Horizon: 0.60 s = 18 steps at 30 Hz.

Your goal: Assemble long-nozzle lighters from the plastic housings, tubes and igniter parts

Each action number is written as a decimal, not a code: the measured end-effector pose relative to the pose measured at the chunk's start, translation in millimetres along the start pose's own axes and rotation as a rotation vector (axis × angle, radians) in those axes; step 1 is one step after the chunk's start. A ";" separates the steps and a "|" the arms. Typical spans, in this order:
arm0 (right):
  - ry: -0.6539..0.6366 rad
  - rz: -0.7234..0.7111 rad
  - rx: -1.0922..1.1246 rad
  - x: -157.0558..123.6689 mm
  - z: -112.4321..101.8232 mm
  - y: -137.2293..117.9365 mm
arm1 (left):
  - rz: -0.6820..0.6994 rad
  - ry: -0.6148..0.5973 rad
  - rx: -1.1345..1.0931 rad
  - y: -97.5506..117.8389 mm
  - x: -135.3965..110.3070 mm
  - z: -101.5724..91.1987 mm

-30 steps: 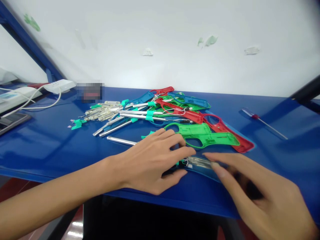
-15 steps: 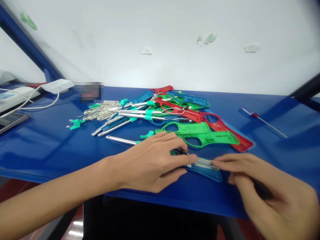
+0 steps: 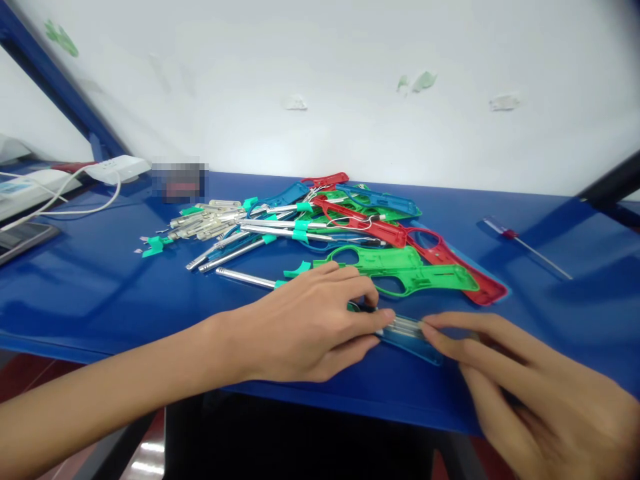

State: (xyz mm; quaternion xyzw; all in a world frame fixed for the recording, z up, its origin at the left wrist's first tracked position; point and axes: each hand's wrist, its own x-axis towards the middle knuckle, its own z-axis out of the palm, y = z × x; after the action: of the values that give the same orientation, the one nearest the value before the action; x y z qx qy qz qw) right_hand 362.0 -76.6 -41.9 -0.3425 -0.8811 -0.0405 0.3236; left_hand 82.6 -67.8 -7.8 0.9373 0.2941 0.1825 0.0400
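My left hand point(image 3: 310, 323) lies palm down on the blue table point(image 3: 90, 293), its fingers curled over one end of a blue plastic shell point(image 3: 407, 333) with a clear insert. My right hand point(image 3: 520, 387) reaches from the right, its fingertips pressing the other end of that shell. Just beyond the hands lie a green pistol-shaped shell point(image 3: 405, 270) and a red shell point(image 3: 450, 260). A metal tube point(image 3: 245, 277) with a teal tip runs out from under my left hand.
A heap of blue, green and red shells point(image 3: 360, 207), metal tubes point(image 3: 235, 250) and small clear parts point(image 3: 200, 223) covers the table's middle. A red-handled screwdriver point(image 3: 525, 247) lies at the right. A white power strip point(image 3: 117, 168) with cable sits far left. White wall behind.
My right hand has slid along the blue shell from over it to its right end, then its fingers stretched back onto it. My left hand has barely moved.
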 end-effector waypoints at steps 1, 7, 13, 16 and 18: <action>-0.011 -0.026 -0.017 -1.3 -0.7 1.6 | -0.005 -0.002 0.004 0.3 0.2 -0.6; -0.075 -0.092 -0.094 -5.6 -1.6 2.9 | -0.027 0.002 -0.050 0.5 0.6 -1.9; -0.069 -0.084 -0.060 7.8 2.4 -5.8 | -0.062 0.015 -0.149 -2.8 0.0 2.5; -0.059 -0.081 -0.049 9.6 2.8 -5.5 | -0.113 0.046 -0.235 -4.4 0.6 3.8; -0.068 -0.076 -0.049 8.4 2.7 -4.0 | -0.150 0.059 -0.277 -5.0 0.9 3.5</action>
State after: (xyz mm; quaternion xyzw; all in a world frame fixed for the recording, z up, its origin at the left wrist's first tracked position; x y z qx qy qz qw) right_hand 353.3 -73.9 -38.4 -0.3177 -0.9027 -0.0628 0.2833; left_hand 81.8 -63.1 -11.7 0.8924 0.3365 0.2451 0.1739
